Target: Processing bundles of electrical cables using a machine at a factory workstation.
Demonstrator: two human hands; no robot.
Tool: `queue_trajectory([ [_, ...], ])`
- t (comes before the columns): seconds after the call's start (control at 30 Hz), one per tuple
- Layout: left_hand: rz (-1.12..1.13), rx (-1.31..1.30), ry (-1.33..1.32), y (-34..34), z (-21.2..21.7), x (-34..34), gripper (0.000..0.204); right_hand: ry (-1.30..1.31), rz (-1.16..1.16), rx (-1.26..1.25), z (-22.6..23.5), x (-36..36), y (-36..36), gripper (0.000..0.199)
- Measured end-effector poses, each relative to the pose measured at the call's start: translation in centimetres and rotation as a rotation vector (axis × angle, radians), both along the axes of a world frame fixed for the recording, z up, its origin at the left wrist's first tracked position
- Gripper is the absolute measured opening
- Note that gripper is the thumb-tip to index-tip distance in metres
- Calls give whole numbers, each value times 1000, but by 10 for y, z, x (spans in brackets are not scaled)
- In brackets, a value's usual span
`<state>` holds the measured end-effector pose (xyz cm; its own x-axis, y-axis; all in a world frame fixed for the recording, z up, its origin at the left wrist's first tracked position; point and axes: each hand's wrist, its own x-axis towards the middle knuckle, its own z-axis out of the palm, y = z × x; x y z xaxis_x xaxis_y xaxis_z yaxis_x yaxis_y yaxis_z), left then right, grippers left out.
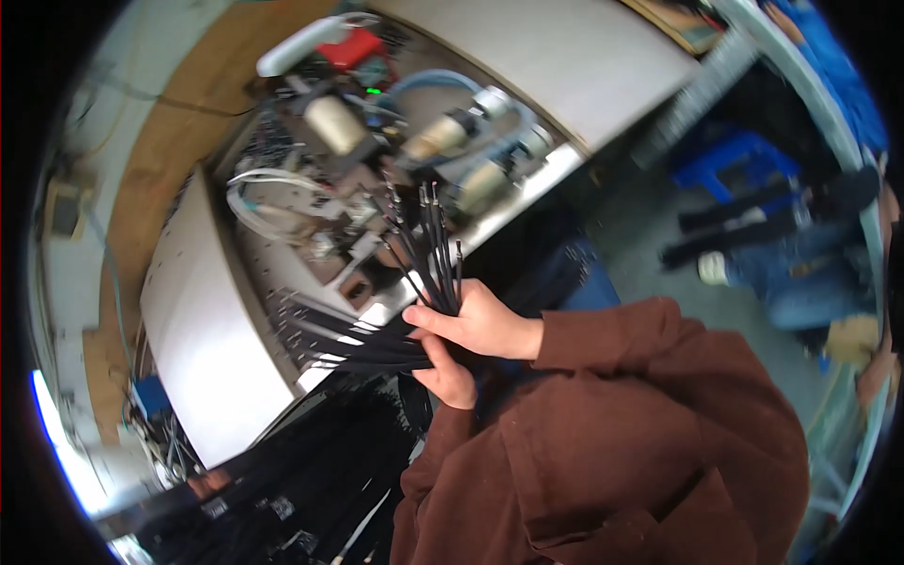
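My right hand (485, 325) is closed round a bunch of black cables (435, 254). Their stripped, metal-tipped ends fan out upward, in front of a bench machine (363, 188). Just below it, my left hand (447, 379) grips a second bunch of black cables (363, 347), which points left across the bench's front edge with its ends spread. The two hands are close together, and the bunches cross near the right thumb. Most of the left fingers are hidden under the cables.
White panels (202, 348) flank the machine, which carries cylinders, hoses and a red part (353, 47). A heap of black cables (311, 471) lies at lower left. On the right are a blue stool (734, 160) and another person's legs in jeans (796, 282).
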<state>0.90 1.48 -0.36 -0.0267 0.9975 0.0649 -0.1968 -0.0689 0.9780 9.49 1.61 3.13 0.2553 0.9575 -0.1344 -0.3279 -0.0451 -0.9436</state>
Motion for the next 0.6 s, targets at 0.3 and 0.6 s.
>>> queue_trajectory([
  [0.3, -215, 42, -139, -12, 5, -6, 24, 169, -34, -564, -33, 71, -98, 28],
  [0.6, -477, -115, 100, -21, 1, -11, 22, -271, 204, -69, -9, 68, -85, 30],
])
